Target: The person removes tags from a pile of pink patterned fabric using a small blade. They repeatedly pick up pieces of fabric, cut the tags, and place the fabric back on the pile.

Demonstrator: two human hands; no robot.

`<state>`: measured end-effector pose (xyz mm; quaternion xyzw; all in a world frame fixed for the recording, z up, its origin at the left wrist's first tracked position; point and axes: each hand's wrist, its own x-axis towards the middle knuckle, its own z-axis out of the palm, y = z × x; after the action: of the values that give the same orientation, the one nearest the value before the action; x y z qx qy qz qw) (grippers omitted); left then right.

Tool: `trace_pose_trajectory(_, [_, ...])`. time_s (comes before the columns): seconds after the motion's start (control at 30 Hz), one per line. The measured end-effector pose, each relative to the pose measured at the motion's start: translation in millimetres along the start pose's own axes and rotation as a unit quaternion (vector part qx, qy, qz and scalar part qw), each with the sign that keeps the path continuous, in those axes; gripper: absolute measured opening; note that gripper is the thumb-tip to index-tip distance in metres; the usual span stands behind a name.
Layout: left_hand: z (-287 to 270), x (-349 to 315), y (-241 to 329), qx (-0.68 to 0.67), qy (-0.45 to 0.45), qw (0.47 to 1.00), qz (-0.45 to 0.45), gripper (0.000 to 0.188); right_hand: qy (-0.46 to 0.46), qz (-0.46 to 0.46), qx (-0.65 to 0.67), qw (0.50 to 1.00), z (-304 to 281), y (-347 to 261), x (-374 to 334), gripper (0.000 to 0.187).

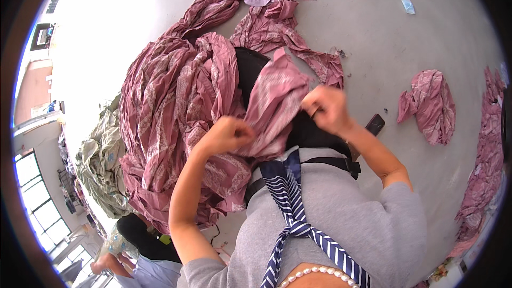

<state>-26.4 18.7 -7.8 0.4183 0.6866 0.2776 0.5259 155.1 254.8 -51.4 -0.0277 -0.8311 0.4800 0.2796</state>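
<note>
A dusty-pink cloth with a pale printed pattern lies across my lap, slightly blurred by motion. My left hand is closed at its left edge, the fingers curled in against the fabric. On the other side, my right hand is closed in a pinch at the cloth's right edge. A large crumpled heap of the same pink cloth rises at my left, with folds reaching against my left forearm. Black trousers show between the heap and the cloth.
Pink fabric trails over the grey floor ahead. A separate pink bundle and a long pink pile lie right. A dark phone is beside my right forearm. Grey-green cloth and another person are left.
</note>
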Motion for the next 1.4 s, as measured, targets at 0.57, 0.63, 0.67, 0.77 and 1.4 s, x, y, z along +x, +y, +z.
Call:
trace_pose_trajectory(0.57, [32.4, -43.1, -7.4, 0.302, 0.065, 0.948, -0.078, 0.014, -0.162, 0.146, 0.023, 0.976, -39.6, 48.5, 3.4, 0.032])
trace_pose_trajectory(0.63, [33.2, -43.1, -7.3, 0.317, 0.065, 0.943, -0.076, 0.014, -0.188, 0.104, -0.027, 0.976, -35.3, 43.1, -6.7, 0.032])
trace_pose_trajectory(0.67, [33.4, -42.7, -5.9, 0.327, 0.063, 0.94, -0.072, 0.014, -0.201, 0.083, -0.051, 0.975, -32.7, 44.1, -10.6, 0.032])
trace_pose_trajectory(0.77, [37.4, -36.3, 20.5, 0.349, 0.196, 0.916, 0.016, 0.011, -0.22, 0.128, -0.007, 0.967, -32.5, 49.5, -12.8, 0.018])
trace_pose_trajectory(1.4, [76.7, 2.6, 57.1, -0.41, 0.456, 0.778, 0.136, 0.023, -0.182, 0.208, 0.35, 0.895, 41.1, -63.4, 92.9, 0.02])
